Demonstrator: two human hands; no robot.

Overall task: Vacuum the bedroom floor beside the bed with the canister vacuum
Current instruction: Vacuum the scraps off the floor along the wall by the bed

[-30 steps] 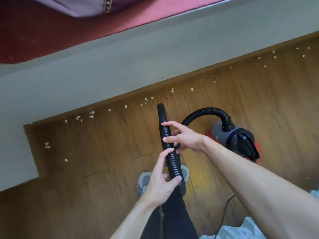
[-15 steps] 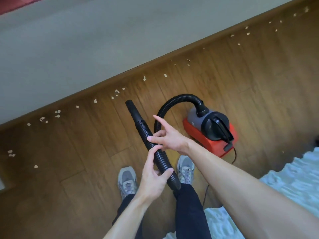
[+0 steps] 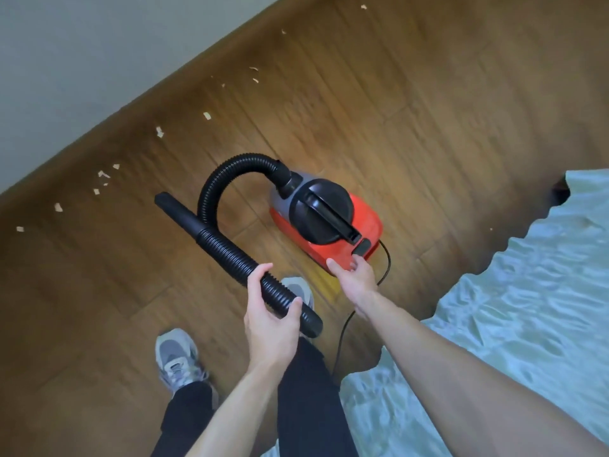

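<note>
- The canister vacuum [image 3: 333,222] sits on the wood floor [image 3: 412,103], beside the bed [image 3: 527,308].
- My left hand [image 3: 268,319] wraps the ribbed hose [image 3: 230,255]; my right hand [image 3: 357,278], fingers loosely spread, touches the vacuum's rear.
- Paper scraps [image 3: 159,131] lie along the wall.
- My right shoe [image 3: 301,290] is mostly hidden by the hose.

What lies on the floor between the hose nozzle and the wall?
In the head view, paper scraps lie on bare wood floor between nozzle and wall.
</note>
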